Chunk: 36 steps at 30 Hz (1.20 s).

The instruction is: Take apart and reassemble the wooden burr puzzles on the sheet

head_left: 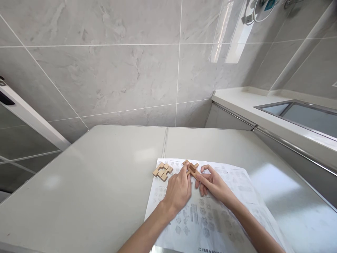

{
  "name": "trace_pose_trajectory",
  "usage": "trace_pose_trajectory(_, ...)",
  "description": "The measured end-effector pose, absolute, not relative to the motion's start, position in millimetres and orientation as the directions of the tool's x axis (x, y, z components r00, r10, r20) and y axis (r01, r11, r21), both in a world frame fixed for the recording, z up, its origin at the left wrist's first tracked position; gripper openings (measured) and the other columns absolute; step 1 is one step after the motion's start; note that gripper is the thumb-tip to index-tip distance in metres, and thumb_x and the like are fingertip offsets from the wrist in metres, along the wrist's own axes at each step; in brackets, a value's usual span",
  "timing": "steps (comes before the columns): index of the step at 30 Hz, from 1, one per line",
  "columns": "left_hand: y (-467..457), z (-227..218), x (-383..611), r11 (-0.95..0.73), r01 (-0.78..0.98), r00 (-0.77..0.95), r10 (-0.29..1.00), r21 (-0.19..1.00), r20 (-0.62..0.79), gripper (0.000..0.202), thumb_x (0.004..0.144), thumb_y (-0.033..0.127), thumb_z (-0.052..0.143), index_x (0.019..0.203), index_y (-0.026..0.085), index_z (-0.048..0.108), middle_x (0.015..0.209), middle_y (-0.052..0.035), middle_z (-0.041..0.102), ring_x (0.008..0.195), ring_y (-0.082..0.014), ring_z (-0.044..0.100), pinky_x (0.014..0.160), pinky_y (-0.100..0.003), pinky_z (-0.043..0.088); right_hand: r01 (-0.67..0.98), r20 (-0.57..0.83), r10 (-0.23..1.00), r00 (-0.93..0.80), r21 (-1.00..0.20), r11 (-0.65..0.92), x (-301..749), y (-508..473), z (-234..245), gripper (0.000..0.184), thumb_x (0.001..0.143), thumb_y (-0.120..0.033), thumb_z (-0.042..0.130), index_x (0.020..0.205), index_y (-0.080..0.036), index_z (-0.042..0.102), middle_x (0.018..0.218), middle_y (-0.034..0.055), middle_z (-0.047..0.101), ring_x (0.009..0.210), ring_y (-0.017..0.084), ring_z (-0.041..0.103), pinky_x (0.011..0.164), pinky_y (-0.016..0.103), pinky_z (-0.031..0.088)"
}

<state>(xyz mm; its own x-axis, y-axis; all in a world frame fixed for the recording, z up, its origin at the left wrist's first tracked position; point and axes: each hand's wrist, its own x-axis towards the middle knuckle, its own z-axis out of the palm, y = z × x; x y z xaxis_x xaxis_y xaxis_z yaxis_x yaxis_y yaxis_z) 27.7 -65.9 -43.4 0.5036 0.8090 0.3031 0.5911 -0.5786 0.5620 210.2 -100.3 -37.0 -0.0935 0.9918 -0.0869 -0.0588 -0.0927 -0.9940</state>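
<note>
Small notched wooden puzzle pieces [193,168], joined or crossed, lie between my two hands above a printed sheet. My left hand [179,188] has its fingers closed on their left side. From the right, my right hand [212,182] pinches the lower right end with thumb and fingers, the other fingers curled loosely. My fingers hide part of the wood, so I cannot tell how the pieces fit together. Left of my left hand, several more notched wooden pieces [162,171] lie flat in a cluster on the sheet's upper left corner.
The creased paper sheet [195,235] with small printed diagrams lies on a pale table [105,182] with a seam. Behind stands a grey tiled wall [126,77]. A white counter [237,100] with a sink [302,114] is at the right, a white-framed glass door [34,116] at the left.
</note>
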Motion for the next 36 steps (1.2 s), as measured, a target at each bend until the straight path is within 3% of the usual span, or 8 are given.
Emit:
trace_pose_trajectory(6, -66.9, -41.6, 27.9, -0.570, 0.565, 0.505, 0.810, 0.596, 0.297, 0.061, 0.104, 0.016, 0.044, 0.161, 0.020, 0.022, 0.139, -0.0132, 0.072, 0.111, -0.0282, 0.076, 0.088, -0.047, 0.063, -0.056, -0.082, 0.989, -0.120, -0.994, -0.089, 211.2, -99.9, -36.6, 0.053, 0.090, -0.073, 0.069, 0.100, -0.029, 0.042, 0.070, -0.0029, 0.072, 0.047, 0.015, 0.058, 0.051, 0.028, 0.045)
trace_pose_trajectory(13, -67.9, -41.0, 26.5, -0.559, 0.520, 0.508, 0.810, 0.646, 0.292, 0.067, 0.101, 0.013, 0.047, 0.161, 0.023, 0.019, 0.137, -0.0108, 0.073, 0.118, -0.0295, 0.074, 0.095, -0.049, 0.060, -0.026, -0.067, 0.978, -0.196, -0.997, -0.074, 213.7, -101.0, -31.8, 0.046, 0.096, -0.069, 0.064, 0.096, -0.026, 0.047, 0.071, -0.0031, 0.069, 0.042, 0.009, 0.040, 0.048, 0.026, 0.030)
trace_pose_trajectory(27, -70.2, -42.7, 25.8, -0.494, 0.505, 0.474, 0.844, 0.708, 0.252, 0.074, 0.098, 0.014, 0.051, 0.160, 0.022, 0.012, 0.116, -0.0095, 0.078, 0.097, -0.0279, 0.078, 0.080, -0.041, 0.060, -0.044, -0.048, 0.979, -0.198, -0.997, -0.057, 206.9, -104.7, -28.0, 0.046, 0.096, -0.069, 0.065, 0.095, -0.026, 0.046, 0.074, -0.0004, 0.070, 0.049, 0.012, 0.047, 0.053, 0.029, 0.038)
trace_pose_trajectory(36, -71.1, -45.3, 26.2, -0.482, 0.500, 0.444, 0.856, 0.720, 0.265, 0.080, 0.095, 0.014, 0.054, 0.161, 0.024, 0.010, 0.122, -0.0102, 0.076, 0.101, -0.0289, 0.077, 0.082, -0.043, 0.062, -0.071, -0.049, 0.977, -0.205, -0.995, -0.065, 204.3, -107.0, -29.6, 0.047, 0.095, -0.069, 0.065, 0.094, -0.027, 0.045, 0.074, -0.0005, 0.070, 0.051, 0.014, 0.048, 0.056, 0.030, 0.039)
